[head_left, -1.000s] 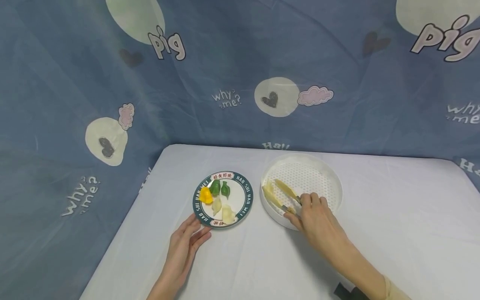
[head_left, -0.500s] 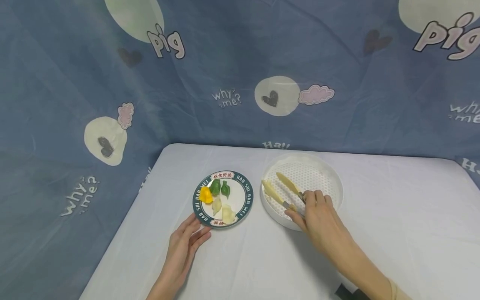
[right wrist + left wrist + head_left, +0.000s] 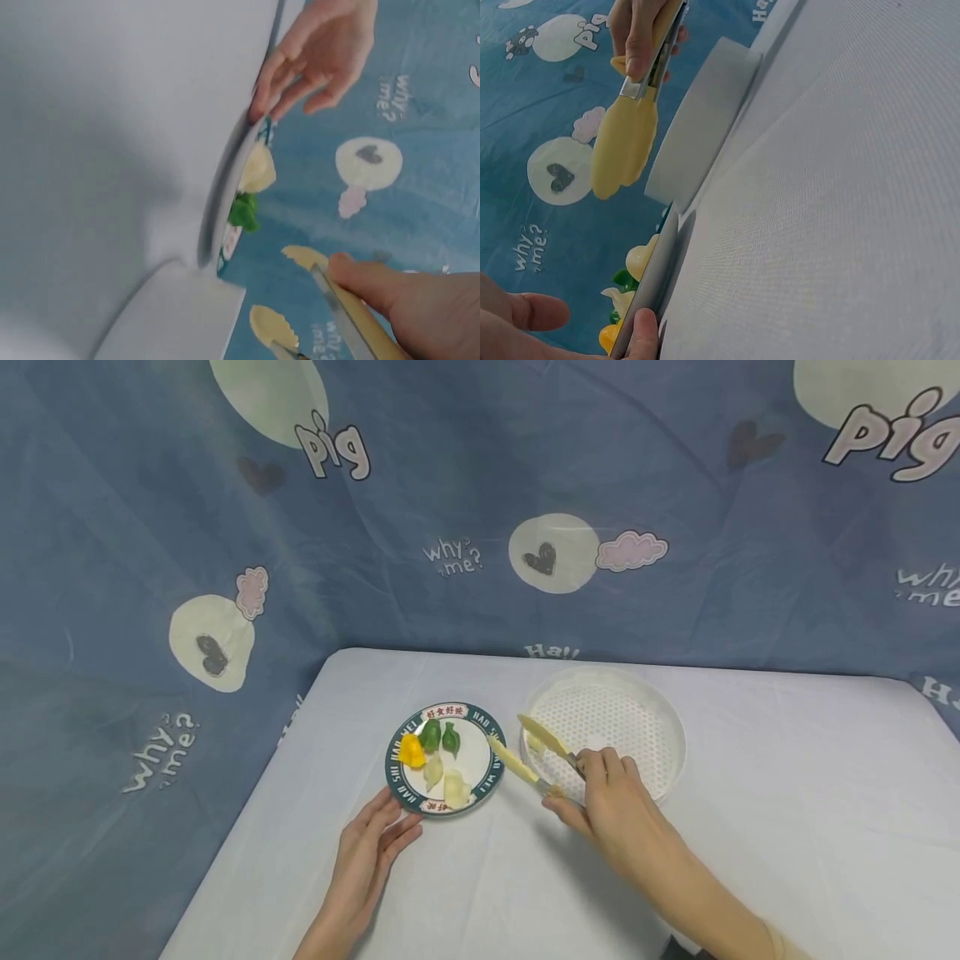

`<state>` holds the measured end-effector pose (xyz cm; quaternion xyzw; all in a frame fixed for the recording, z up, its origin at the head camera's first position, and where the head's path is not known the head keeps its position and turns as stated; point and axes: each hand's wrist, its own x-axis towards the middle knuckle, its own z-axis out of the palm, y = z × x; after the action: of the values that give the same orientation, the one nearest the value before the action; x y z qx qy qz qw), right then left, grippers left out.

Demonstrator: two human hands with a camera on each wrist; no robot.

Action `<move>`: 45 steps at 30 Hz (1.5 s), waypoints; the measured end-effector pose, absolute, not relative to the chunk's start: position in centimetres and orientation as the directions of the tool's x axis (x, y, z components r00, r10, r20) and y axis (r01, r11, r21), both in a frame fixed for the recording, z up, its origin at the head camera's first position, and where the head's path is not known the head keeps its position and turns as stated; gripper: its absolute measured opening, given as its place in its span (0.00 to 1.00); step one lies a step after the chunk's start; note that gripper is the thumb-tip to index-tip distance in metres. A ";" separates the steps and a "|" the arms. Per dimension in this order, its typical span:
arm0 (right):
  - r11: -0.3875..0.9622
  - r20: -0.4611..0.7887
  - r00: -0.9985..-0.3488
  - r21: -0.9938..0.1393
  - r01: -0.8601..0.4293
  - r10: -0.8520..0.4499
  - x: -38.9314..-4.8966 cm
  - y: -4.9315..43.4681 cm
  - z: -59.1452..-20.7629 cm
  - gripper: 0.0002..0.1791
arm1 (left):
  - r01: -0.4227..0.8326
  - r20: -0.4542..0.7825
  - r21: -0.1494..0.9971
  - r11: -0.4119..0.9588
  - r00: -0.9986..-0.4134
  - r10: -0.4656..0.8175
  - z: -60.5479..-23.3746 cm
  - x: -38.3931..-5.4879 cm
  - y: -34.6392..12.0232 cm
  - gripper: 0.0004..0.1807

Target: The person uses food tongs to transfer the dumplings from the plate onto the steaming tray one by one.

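Two hands: I have both in the head view, the right one gripping, the left one touching.
Right hand: I see its thumb and fingers holding the yellow tongs.
Tongs: raised, their two heads spread apart; from my head view one tip overlaps the plate's right rim, the other the left wall of the basket.
Left hand: fingers nearly straight, fingertips touching the near-left rim of the plate; the thumb stands apart in my left wrist feed.
Plate: green-rimmed, flat on the table, just left of the basket.
On the plate: I count one yellow piece, two green pieces and two pale pieces.
Basket: white, round, with a perforated floor; a small pale-yellow bit lies by its left wall, too small for me to identify.
Backdrop: blue printed cloth behind the white-covered table.
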<state>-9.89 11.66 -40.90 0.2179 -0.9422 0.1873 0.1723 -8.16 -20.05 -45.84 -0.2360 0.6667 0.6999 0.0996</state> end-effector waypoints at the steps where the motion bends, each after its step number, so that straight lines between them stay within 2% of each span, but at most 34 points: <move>1: 0.833 0.402 -0.845 -0.276 -0.479 -0.352 -9.8 11.4 -40.9 0.33 | -0.454 -0.463 0.886 -0.093 -0.868 -0.176 -45.9 -8.2 -20.0 0.38; 15: 0.831 0.233 -0.891 -0.329 -0.449 -0.390 -8.6 9.0 -41.2 0.36 | -0.442 -0.453 0.892 -0.098 -0.875 -0.170 -46.0 -8.2 -20.2 0.39; 23: 0.818 0.144 -0.890 -0.353 -0.454 -0.432 -8.4 7.7 -41.6 0.41 | -0.442 -0.453 0.891 -0.100 -0.874 -0.175 -46.0 -8.0 -20.1 0.39; 35: 0.806 0.167 -0.875 -0.342 -0.483 -0.454 -8.9 6.7 -42.5 0.41 | -0.436 -0.450 0.893 -0.114 -0.875 -0.179 -46.0 -8.1 -20.1 0.39; 45: 0.808 0.225 -0.840 -0.240 -0.538 -0.493 -9.0 6.4 -42.8 0.40 | -0.431 -0.444 0.896 -0.111 -0.877 -0.180 -45.9 -8.0 -20.1 0.38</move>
<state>-8.96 6.42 -42.79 0.2721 -0.9477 0.1485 0.0763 -7.96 -20.14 -45.93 -0.2312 0.6606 0.7087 0.0884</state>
